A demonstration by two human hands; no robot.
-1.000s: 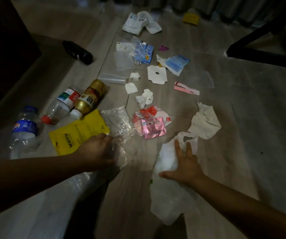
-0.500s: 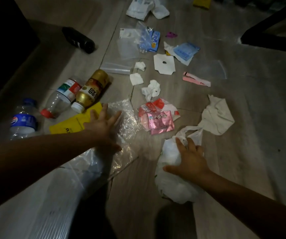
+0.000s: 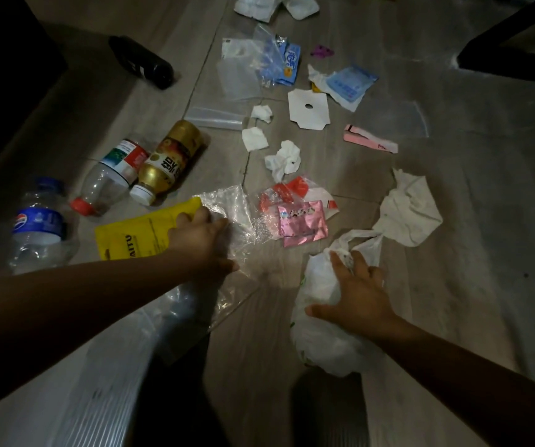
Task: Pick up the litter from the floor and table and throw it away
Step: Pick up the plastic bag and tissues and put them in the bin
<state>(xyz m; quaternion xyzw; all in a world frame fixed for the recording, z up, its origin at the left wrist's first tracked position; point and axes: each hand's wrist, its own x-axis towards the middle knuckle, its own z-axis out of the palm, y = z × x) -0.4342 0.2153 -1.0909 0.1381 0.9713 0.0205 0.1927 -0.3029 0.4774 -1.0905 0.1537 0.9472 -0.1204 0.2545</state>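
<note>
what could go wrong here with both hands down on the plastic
1. The left hand lies across both the yellow pouch and the clear film; a grab may lift only one and leave the other behind.
2. The right hand rests open on the white bag, whose mouth is untied, so the contents could spill when it is lifted.

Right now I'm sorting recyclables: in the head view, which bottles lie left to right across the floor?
Blue-label bottle → red-cap clear bottle → gold bottle. The black bottle lies farther back, its place overlapping theirs.
</note>
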